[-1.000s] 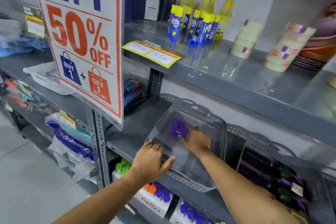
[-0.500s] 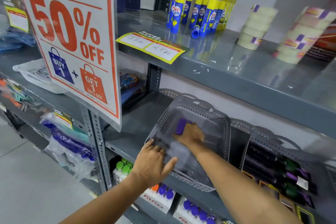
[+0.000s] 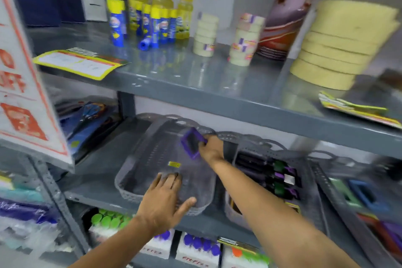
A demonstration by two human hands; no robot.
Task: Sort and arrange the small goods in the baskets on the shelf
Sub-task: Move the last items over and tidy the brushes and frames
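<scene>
A grey perforated basket (image 3: 139, 165) stands on the middle shelf, nearly empty apart from a small yellow tag (image 3: 174, 164) on its floor. My left hand (image 3: 165, 200) rests flat over the basket's near rim, fingers spread. My right hand (image 3: 212, 148) holds a small purple-framed item (image 3: 191, 142) lifted above the basket's back right corner. A second grey basket (image 3: 256, 152) to the right holds dark packs with green and purple ends (image 3: 280, 176).
A third basket (image 3: 326, 183) with coloured items sits far right. The upper shelf (image 3: 217, 93) overhangs the baskets, carrying glue bottles (image 3: 152, 19), tape rolls (image 3: 205, 35) and a price card (image 3: 80, 63). A sale sign (image 3: 24, 76) hangs at left. Boxes of capped bottles (image 3: 195, 248) fill the shelf below.
My right hand has lifted the purple item out of the basket and carried it up toward the back right corner. My left hand stayed at the near rim. The view shifted right.
</scene>
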